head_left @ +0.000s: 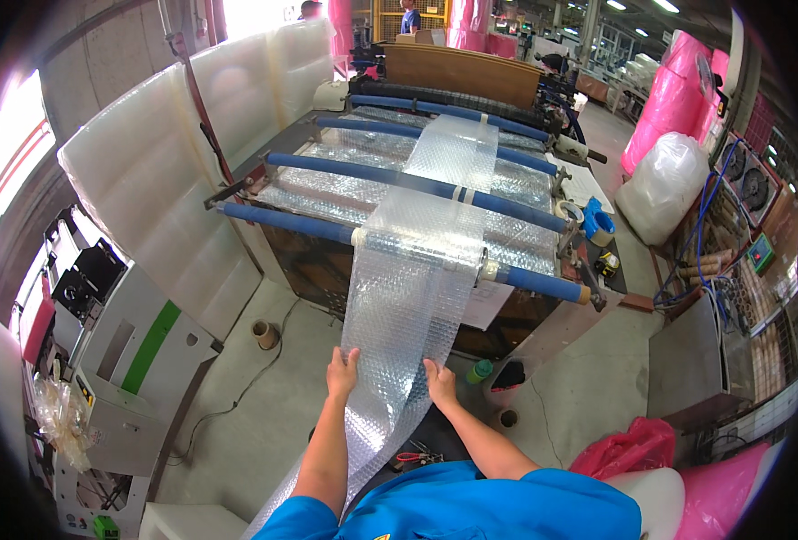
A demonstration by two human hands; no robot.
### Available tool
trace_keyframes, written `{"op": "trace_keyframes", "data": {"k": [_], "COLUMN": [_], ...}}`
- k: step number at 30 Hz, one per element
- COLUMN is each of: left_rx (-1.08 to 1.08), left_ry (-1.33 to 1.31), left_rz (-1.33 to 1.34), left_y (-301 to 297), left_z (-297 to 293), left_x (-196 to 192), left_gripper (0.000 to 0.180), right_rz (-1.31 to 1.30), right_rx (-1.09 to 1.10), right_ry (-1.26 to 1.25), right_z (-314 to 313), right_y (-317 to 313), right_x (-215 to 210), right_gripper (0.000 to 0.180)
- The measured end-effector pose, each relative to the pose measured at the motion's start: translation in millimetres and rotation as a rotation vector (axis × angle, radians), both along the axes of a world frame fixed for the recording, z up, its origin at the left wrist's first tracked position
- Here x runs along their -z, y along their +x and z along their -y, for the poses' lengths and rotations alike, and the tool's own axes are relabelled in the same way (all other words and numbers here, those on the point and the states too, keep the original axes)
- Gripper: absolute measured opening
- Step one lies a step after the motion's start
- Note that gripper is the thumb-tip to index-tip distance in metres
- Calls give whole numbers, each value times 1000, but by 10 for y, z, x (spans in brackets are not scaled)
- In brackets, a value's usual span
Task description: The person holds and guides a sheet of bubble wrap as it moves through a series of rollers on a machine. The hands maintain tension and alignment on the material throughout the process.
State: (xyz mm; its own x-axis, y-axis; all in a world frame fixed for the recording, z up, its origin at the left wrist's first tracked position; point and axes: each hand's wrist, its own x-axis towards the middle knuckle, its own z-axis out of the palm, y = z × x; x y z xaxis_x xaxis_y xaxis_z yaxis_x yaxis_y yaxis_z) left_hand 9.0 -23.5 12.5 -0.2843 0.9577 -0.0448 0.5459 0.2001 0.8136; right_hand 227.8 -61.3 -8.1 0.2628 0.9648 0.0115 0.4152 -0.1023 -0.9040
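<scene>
A long clear strip of bubble wrap (408,297) runs over several blue rollers (543,281) of the machine and hangs down toward me. My left hand (343,373) grips its left edge, thumb up. On the opposite edge, my right hand (439,383) pinches the sheet lightly between thumb and fingers. Below my hands the strip twists and trails off to the lower left, past my left forearm. Part of the right fingers is hidden by the film.
Red-handled pliers (410,457) lie on a dark surface before me. Tape rolls (599,225) and a tape measure (607,264) rest on the machine's right side. A grey-white machine (133,360) stands left. Pink rolls (673,94) stand far right. Cardboard tubes (265,335) and a cable are on the floor.
</scene>
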Motion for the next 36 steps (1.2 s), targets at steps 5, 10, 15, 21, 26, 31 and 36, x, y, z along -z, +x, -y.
{"op": "trace_keyframes", "data": {"k": [5, 10, 15, 21, 26, 31, 36], "left_rx": [33, 98, 111, 32, 129, 115, 45], "left_ry": [121, 169, 256, 167, 53, -75, 76], "left_rz": [35, 105, 100, 98, 55, 67, 108], "left_y": [19, 122, 260, 418, 222, -4, -143], "left_z": [-76, -502, -981, -1202, -890, -293, 294], "left_x": [26, -458, -705, -1317, -869, -532, -1371], "left_gripper": [44, 44, 45, 53, 65, 67, 45], "right_rz": [0, -79, -73, -258, -283, -297, -491], "right_rx": [52, 16, 60, 150, 253, 94, -146], "right_ry": [118, 224, 274, 312, 366, 104, -84], "right_z": [-26, -452, -849, -996, -726, -75, 496], "right_y": [-4, 148, 320, 307, 75, -70, -180], "right_x": [79, -399, -687, -991, -888, -394, -748], "right_gripper": [47, 48, 46, 45, 41, 39, 39]}}
